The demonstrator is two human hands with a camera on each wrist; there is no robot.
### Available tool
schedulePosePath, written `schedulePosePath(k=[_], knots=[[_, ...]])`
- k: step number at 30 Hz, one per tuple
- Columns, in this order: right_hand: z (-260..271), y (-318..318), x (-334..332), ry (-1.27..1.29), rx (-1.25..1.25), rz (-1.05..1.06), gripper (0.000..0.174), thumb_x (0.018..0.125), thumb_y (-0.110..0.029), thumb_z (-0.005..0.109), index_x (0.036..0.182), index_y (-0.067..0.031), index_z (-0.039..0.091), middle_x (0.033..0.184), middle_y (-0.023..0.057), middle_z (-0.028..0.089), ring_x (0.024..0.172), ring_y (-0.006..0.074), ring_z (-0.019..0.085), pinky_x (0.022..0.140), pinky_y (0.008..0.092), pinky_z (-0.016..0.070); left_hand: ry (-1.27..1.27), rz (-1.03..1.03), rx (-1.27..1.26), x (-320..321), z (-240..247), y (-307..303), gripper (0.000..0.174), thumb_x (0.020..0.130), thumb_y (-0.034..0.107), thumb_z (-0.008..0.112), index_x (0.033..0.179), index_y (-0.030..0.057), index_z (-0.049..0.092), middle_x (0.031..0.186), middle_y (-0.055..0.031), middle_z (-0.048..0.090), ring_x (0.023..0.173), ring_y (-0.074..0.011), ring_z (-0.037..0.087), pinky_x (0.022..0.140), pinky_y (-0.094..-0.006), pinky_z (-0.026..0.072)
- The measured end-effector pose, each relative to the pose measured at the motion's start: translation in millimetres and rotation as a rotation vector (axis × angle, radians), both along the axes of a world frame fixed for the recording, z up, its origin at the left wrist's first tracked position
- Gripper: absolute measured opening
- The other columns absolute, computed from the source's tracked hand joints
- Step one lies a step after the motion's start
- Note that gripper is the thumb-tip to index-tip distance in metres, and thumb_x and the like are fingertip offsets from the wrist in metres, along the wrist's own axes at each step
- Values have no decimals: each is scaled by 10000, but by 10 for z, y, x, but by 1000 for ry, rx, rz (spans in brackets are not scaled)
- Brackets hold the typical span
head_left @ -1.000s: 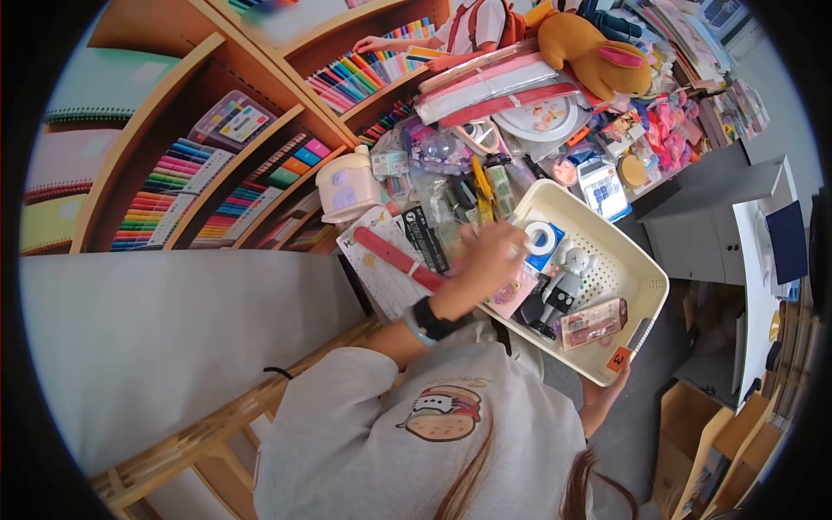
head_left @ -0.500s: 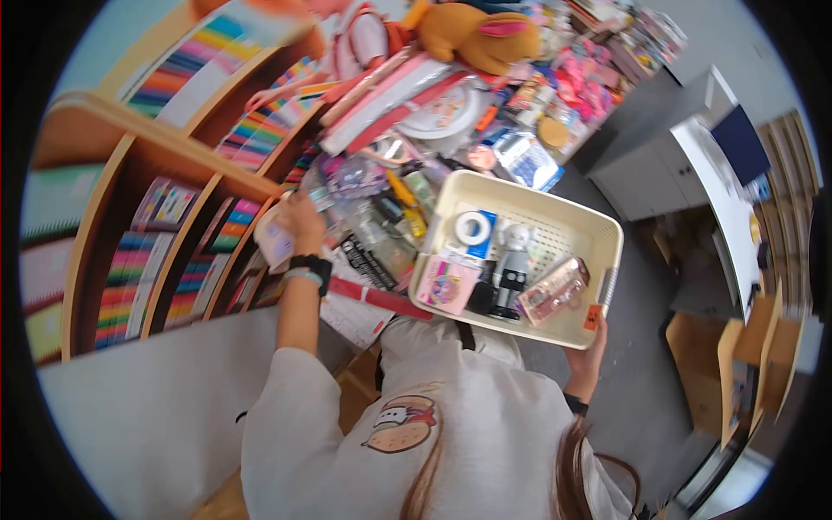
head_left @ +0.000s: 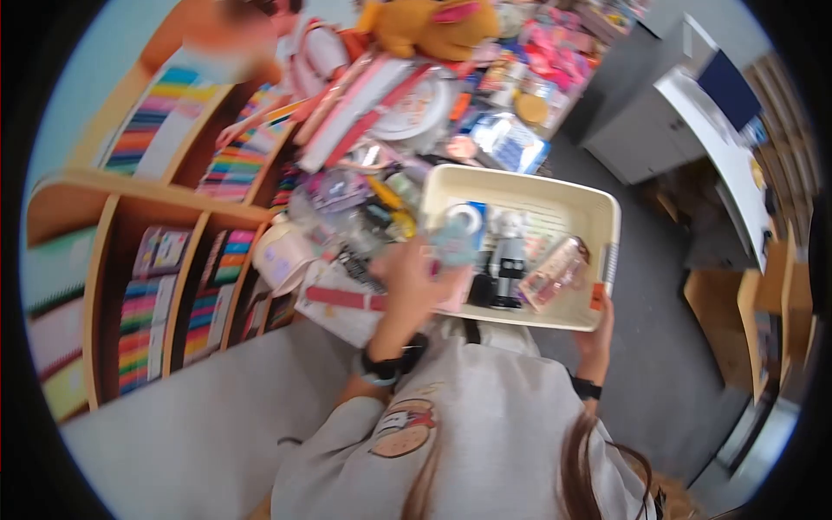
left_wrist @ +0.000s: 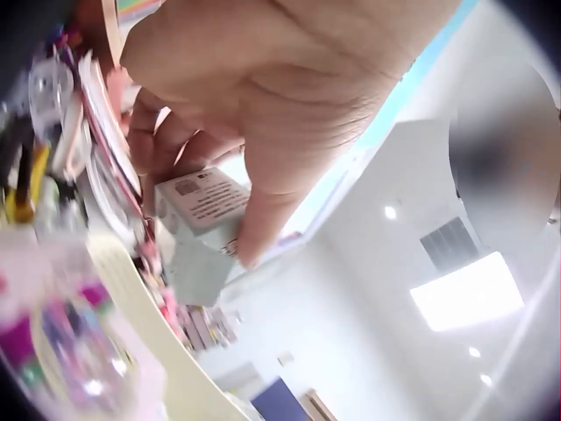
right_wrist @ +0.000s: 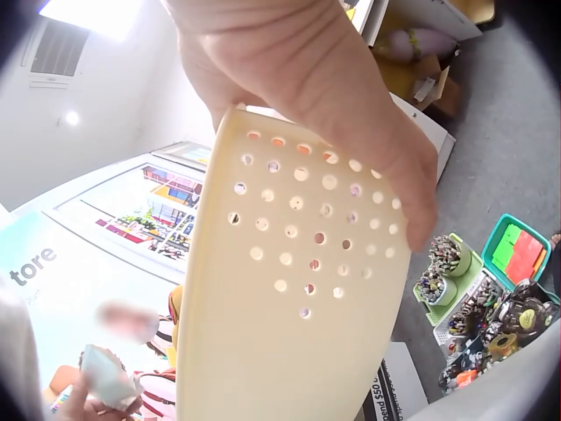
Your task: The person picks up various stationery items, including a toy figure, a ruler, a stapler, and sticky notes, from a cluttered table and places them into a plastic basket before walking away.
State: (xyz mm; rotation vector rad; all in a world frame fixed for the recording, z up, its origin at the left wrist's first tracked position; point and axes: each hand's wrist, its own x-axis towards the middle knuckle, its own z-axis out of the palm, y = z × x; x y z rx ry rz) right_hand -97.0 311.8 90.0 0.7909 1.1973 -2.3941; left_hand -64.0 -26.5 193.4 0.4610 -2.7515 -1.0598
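A small pale blue-green box (head_left: 454,241) is pinched between the fingers and thumb of my left hand (head_left: 406,282). Printed text and a square code cover one face of this box (left_wrist: 209,203) in the left wrist view. It overlaps the left part of a cream plastic basket (head_left: 529,184). My right hand (right_wrist: 302,66) grips the basket's end wall, which is dotted with round holes. Inside the basket are a grey toy figure (head_left: 509,260), a white tape roll (head_left: 469,215), a clear-and-pink package (head_left: 555,276) and a pink package (left_wrist: 131,342).
Stationery, plastic packets and toys crowd the table, with a brown plush rabbit (head_left: 425,28) at the back. A pale pink container (head_left: 284,256) stands left, by shelves of coloured pens (head_left: 143,325). Another person's arm (head_left: 251,126) reaches along the shelves. A white desk (head_left: 715,143) is at right.
My left hand first left the basket and went left to the pale pink container. Now it is back over the basket's left part with the small box. My right hand has kept its grip.
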Motion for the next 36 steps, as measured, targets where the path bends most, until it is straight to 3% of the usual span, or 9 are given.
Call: schedulePosePath(k=[2,5,7,9,12,14,17,27,36], knots=[[76,-50,24,-14,-52,82,461,860,-415,454,1201,-106,488,1104,57,565,1018,218,546,870,388,437,245,-148,55,-33,21,216,494,684,331,725,1043,39,551,968,-139,582,918,-301,515,745,-437,374],[106,-41,43,-30,-38,50,489,844,-436,468,1209,-111,484,1130,61,549,1045,235,528,875,424,428,198,-6,131,-50,13,107,488,704,300,716,1081,31,559,1016,-92,597,886,-232,534,815,-389,356],[59,-28,53,-39,33,29,529,823,-469,481,1219,-119,481,1171,71,529,1071,255,507,873,450,421,218,233,307,-56,-300,-185,374,752,261,678,1029,25,592,928,-86,624,762,-193,565,693,-328,428],[86,-48,35,-58,19,18,531,829,-461,485,1222,-104,475,1176,69,528,1072,250,508,874,429,424,239,538,281,1,-460,-453,291,768,230,652,960,19,598,859,-112,623,742,-248,586,671,-329,452],[129,-71,13,-65,15,-4,534,833,-454,491,1224,-91,470,1179,67,529,1073,246,510,876,408,427,121,639,81,266,-1253,-985,279,773,215,638,962,14,596,884,-124,626,802,-265,597,711,-349,460],[128,-79,-28,-48,22,-11,534,831,-455,494,1223,-92,472,1178,66,530,1072,246,510,876,409,427,125,693,-165,372,-1586,-1201,330,756,220,664,991,-1,594,860,-106,640,690,-195,587,659,-309,472],[106,-29,-30,-62,-23,44,538,828,-460,495,1225,-98,472,1176,65,531,1071,245,511,876,419,425,124,766,142,391,-1995,-1371,363,747,230,676,997,-15,583,831,-111,634,710,-211,609,668,-317,480],[69,18,7,-64,-10,45,563,819,-472,502,1244,-105,455,1197,76,515,1089,265,496,882,457,417,207,731,193,-4,-1981,-1429,257,781,220,663,864,-6,571,755,-81,613,683,-158,592,626,-275,462],[15,32,37,-51,18,70,578,821,-488,486,1252,-105,445,1203,84,511,1086,269,501,873,462,426,327,806,566,258,-1966,-1373,157,797,103,640,868,-12,560,767,-53,594,682,-120,559,652,-235,454]])
